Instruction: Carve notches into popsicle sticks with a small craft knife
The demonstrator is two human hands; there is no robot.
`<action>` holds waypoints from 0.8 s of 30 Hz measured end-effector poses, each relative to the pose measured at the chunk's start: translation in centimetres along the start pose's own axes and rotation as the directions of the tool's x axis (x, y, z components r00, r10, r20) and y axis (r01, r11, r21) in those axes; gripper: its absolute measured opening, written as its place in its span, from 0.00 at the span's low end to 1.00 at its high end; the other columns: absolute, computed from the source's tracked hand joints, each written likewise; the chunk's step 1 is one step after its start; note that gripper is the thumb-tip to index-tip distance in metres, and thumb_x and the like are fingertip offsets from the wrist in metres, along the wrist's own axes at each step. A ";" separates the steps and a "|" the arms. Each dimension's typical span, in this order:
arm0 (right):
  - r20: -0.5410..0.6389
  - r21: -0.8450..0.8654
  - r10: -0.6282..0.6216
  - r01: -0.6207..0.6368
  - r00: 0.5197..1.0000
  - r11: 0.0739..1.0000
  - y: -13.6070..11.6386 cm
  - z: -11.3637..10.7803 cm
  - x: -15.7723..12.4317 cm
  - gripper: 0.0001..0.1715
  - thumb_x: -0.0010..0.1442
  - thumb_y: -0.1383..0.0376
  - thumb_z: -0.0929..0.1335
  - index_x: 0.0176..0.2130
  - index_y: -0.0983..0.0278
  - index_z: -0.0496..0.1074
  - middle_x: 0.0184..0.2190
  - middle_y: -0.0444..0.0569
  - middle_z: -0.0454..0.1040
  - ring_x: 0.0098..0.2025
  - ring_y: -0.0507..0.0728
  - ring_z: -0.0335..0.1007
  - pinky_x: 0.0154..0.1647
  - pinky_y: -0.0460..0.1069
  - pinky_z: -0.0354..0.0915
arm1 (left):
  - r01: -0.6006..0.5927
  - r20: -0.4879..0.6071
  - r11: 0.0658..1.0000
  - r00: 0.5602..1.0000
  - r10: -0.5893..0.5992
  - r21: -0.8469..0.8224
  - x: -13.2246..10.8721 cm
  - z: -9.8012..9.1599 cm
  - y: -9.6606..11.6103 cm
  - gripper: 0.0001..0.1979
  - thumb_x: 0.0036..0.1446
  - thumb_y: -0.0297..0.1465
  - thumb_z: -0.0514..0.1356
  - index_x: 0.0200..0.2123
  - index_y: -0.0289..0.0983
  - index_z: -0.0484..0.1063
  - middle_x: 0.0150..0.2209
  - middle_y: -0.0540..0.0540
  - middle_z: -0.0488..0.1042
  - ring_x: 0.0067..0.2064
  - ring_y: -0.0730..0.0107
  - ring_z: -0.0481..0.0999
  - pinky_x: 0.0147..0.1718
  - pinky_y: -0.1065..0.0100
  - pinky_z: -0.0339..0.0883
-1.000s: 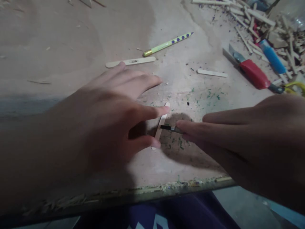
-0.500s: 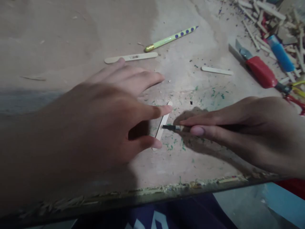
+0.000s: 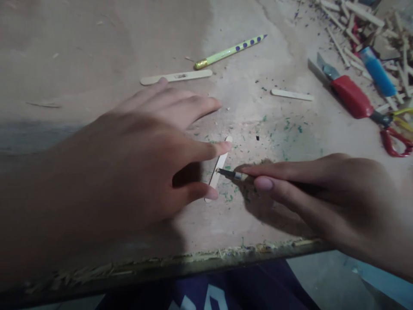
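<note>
Flat on the table lies a small wooden stick (image 3: 221,162), slanted. My left hand (image 3: 155,146) presses its two ends with the index fingertip and thumb, the other fingers spread over the table. A small blade tool (image 3: 229,173) is pinched between the thumb and fingers of my right hand (image 3: 309,189). Its dark tip touches the middle of the stick, where a small cut mark shows. Beyond my left hand lies a longer stick (image 3: 196,75) with a dark notch in it; a fingertip overlaps its edge.
A green pencil (image 3: 226,55) lies at the back. On the right are a short stick (image 3: 292,94), red-handled cutters (image 3: 353,97), a blue object (image 3: 378,71) and a pile of wood scraps (image 3: 390,38). Shavings line the table's front edge (image 3: 161,269).
My right hand has tilted and shifted lower, so the tool now slants down to the right. More of the red handle at the right shows. My left hand holds its place on the stick.
</note>
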State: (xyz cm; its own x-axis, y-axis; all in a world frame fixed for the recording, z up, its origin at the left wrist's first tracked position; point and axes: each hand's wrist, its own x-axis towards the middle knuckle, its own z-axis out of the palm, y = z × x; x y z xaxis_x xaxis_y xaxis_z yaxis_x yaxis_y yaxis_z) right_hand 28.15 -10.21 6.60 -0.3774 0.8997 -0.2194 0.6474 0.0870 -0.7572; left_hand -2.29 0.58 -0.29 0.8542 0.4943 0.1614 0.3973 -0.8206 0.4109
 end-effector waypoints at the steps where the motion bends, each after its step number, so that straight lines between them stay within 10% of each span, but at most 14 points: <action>1: 0.011 0.082 0.059 -0.060 0.998 0.995 0.1 0.2 0.1 0.26 0.94 0.56 0.72 0.44 0.57 0.93 0.27 0.44 0.81 0.23 0.53 0.76 0.22 0.46 0.71 | -0.006 -0.001 1.000 1.000 0.006 0.003 0.0 -0.1 0.0 0.24 0.90 0.59 0.65 0.72 0.58 0.92 0.89 0.41 0.73 0.90 0.25 0.74 0.84 0.13 0.73; 7: 0.213 0.588 0.386 -0.433 0.898 0.683 0.8 0.3 0.3 0.36 0.80 0.33 0.83 0.40 0.60 0.92 0.24 0.42 0.66 0.22 0.50 0.56 0.16 0.45 0.54 | 0.005 -0.029 1.000 1.000 -0.005 0.021 -0.2 0.1 0.0 0.21 0.86 0.55 0.72 0.72 0.57 0.91 0.89 0.41 0.74 0.90 0.21 0.73 0.85 0.12 0.71; 13: -0.135 0.089 0.123 -0.111 0.983 0.990 1.1 -0.6 -1.2 0.12 0.89 0.55 0.79 0.58 0.51 0.99 0.32 0.47 0.91 0.27 0.57 0.86 0.24 0.46 0.78 | -0.088 -0.067 0.994 0.993 0.092 0.070 0.0 0.2 0.6 0.25 0.92 0.55 0.65 0.68 0.43 0.89 0.84 0.38 0.80 0.85 0.31 0.82 0.90 0.20 0.68; 16: -0.142 -0.133 -0.065 0.046 0.988 0.990 1.4 -0.7 -1.7 0.15 0.91 0.63 0.75 0.61 0.59 0.96 0.44 0.50 0.97 0.36 0.58 0.95 0.32 0.45 0.83 | -0.055 -0.125 0.996 0.990 0.064 0.073 0.1 -0.3 0.8 0.29 0.96 0.58 0.56 0.64 0.43 0.87 0.73 0.43 0.89 0.75 0.42 0.89 0.86 0.32 0.74; 19: -0.109 -0.229 -0.158 0.130 0.981 0.965 1.5 -0.7 -1.7 0.18 0.92 0.67 0.71 0.61 0.66 0.94 0.46 0.53 0.98 0.37 0.55 0.96 0.33 0.43 0.81 | -0.051 -0.155 0.997 0.986 0.059 0.049 0.2 -1.0 0.2 0.17 0.97 0.39 0.56 0.63 0.47 0.86 0.68 0.51 0.90 0.69 0.53 0.90 0.79 0.47 0.78; 24: -0.096 -0.167 -0.192 0.174 0.977 0.970 1.4 -0.6 -1.5 0.16 0.91 0.70 0.71 0.63 0.68 0.92 0.47 0.50 0.98 0.36 0.50 0.94 0.39 0.40 0.82 | -0.412 -0.036 0.898 0.906 0.422 0.154 1.0 -2.0 -1.1 0.26 0.89 0.23 0.49 0.62 0.42 0.89 0.66 0.45 0.93 0.65 0.54 0.93 0.65 0.52 0.89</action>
State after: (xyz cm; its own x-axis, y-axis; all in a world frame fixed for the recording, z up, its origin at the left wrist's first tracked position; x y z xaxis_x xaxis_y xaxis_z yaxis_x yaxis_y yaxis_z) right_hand 30.05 -11.13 6.24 -0.4292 0.9032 -0.0102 0.6733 0.3123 -0.6702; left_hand -2.52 2.57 1.22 0.9292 0.1119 0.3522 0.0562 -0.9848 0.1646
